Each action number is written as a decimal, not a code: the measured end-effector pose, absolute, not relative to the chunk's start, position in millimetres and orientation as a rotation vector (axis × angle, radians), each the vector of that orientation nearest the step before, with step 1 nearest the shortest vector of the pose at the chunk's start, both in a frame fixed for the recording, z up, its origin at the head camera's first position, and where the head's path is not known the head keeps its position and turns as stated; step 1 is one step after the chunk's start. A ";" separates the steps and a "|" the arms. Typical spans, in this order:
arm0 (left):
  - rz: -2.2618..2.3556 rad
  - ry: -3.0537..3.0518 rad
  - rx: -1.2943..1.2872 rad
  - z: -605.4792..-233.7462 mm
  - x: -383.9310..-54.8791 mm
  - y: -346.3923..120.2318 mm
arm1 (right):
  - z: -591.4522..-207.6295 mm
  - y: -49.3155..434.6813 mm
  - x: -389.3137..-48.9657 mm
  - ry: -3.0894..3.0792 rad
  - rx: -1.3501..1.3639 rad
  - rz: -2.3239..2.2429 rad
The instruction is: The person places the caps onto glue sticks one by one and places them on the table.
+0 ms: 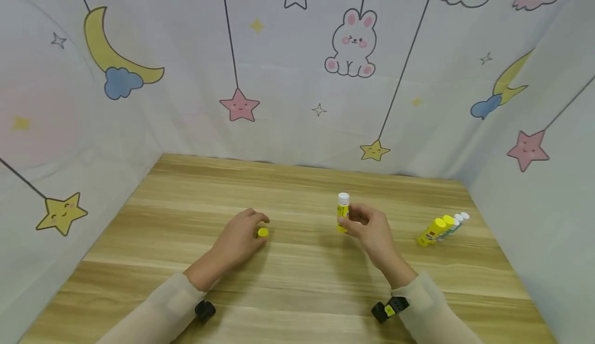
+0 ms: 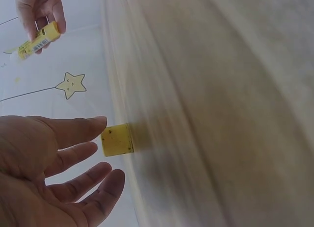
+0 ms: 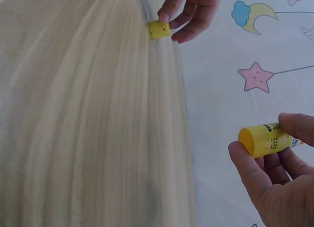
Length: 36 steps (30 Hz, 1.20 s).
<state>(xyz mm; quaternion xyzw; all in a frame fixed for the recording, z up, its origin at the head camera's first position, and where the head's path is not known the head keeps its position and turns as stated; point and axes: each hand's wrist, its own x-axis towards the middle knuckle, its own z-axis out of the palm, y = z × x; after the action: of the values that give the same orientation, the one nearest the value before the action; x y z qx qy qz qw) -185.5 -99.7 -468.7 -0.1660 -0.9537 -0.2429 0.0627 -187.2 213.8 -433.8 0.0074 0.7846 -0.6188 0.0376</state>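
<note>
In the head view my right hand (image 1: 374,230) holds a yellow glue stick (image 1: 343,217) upright above the table, white end up. The right wrist view shows the thumb and fingers gripping the yellow barrel (image 3: 269,138), with its bottom end facing the camera. A short yellow cap (image 2: 117,140) stands on the table by my left hand (image 1: 239,235). Thumb and fingers of that hand are spread loosely, the fingertips right at the cap's top edge and not closed round it.
On the wooden table (image 1: 297,292), at the right, several glue sticks stand in a row: yellow-capped ones (image 1: 433,232) in front, white-capped ones (image 1: 460,219) behind. A white curtain (image 1: 288,132) with stars, moons and a rabbit hangs along the back and both sides.
</note>
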 end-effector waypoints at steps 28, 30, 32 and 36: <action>-0.692 -2.921 -0.564 -471.3 -195.4 -94.4 | -437.6 214.5 -141.8 2.437 0.003 -1.950; -0.682 -2.921 -0.565 -471.3 -194.8 -94.5 | -437.9 214.0 -140.4 2.436 -0.001 -1.954; -0.677 -2.923 -0.562 -471.3 -194.1 -94.6 | -437.7 213.3 -139.0 2.430 -0.007 -1.961; -0.674 -2.919 -0.560 -469.7 -192.6 -93.7 | -436.4 213.3 -137.3 2.421 -0.010 -1.969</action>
<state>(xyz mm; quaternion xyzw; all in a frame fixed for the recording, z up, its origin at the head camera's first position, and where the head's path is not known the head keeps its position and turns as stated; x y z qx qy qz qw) -192.6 -93.7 -469.7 -0.1835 -0.9568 -0.2207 0.0469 -137.3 213.3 -436.4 -0.0032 0.7759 -0.6308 0.0105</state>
